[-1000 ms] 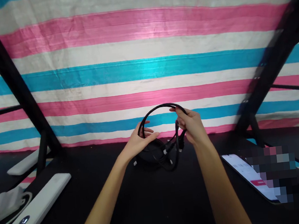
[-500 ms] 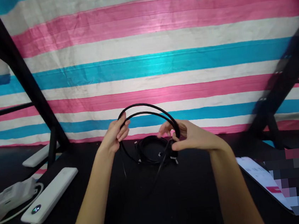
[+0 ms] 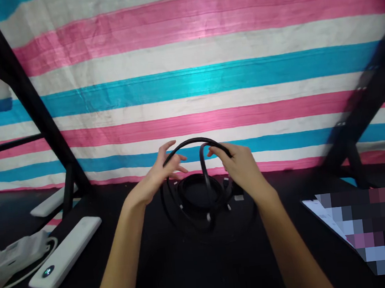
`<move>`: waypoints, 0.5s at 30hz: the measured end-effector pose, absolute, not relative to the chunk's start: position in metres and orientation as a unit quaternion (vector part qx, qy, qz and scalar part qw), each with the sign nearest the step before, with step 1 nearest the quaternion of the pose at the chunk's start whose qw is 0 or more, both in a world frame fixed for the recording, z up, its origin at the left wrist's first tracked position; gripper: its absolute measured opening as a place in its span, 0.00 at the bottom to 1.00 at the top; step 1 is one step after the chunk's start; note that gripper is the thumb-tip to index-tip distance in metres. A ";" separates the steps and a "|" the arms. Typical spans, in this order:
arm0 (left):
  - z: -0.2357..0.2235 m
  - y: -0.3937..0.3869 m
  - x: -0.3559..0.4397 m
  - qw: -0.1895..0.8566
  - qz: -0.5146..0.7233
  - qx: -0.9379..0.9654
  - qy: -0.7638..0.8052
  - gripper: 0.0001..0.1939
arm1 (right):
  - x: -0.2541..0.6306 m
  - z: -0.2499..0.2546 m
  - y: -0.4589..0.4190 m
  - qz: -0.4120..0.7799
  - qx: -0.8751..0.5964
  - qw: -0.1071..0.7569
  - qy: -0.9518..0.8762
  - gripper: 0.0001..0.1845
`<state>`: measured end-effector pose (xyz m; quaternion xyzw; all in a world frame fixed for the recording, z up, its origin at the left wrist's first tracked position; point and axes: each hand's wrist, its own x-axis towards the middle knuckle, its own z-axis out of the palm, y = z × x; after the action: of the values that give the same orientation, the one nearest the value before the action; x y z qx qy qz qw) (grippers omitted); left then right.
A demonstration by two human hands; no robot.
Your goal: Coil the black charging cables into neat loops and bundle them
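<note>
A black cable [image 3: 197,140] hangs in loose loops between my hands, above the dark table. My right hand [image 3: 242,168] pinches the upper right of its loop between thumb and fingers. A dark plug end with a light tip hangs below that hand, partly hidden. My left hand [image 3: 161,172] is at the loop's left side with its fingers spread; the cable runs past the fingers without being gripped. Behind and below the loops, a second coil of black cable [image 3: 188,202] lies on the table, with several small light-coloured ends around it.
A white power bank [image 3: 68,253] with a small round display lies to the left, a white cable plugged in. Beside it are a white power strip [image 3: 18,256] and another white slab [image 3: 50,202]. On the right lies a phone [image 3: 324,221], partly blurred out. Black frame posts [image 3: 33,105] flank the table [image 3: 206,271].
My left hand closed on the cable, then opened its fingers again. My right hand went from pinching to spread and back to pinching. The cable loops have been turned and gathered.
</note>
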<state>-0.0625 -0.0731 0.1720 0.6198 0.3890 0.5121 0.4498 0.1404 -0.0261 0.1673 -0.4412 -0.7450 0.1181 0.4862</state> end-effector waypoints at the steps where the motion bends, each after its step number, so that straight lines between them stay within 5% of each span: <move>1: 0.172 -0.076 -0.058 0.398 0.510 0.633 0.426 0.47 | 0.138 0.166 -0.026 0.092 -0.451 0.491 -0.740 0.17; 5: 0.174 -0.085 -0.047 0.263 0.506 0.646 0.508 0.53 | 0.133 0.165 -0.030 0.038 -0.482 0.502 -0.717 0.18; 12: 0.184 -0.104 -0.051 0.279 0.592 0.666 0.357 0.32 | 0.135 0.169 -0.037 -0.027 -0.498 0.500 -0.708 0.17; 15: 0.180 -0.108 -0.039 0.139 0.570 0.701 0.406 0.43 | 0.131 0.170 -0.043 -0.026 -0.481 0.487 -0.729 0.14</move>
<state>-0.0390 -0.1078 0.1795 0.7012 0.4057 0.5696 0.1389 0.1311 -0.0427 0.1699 -0.4807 -0.7288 -0.0261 0.4870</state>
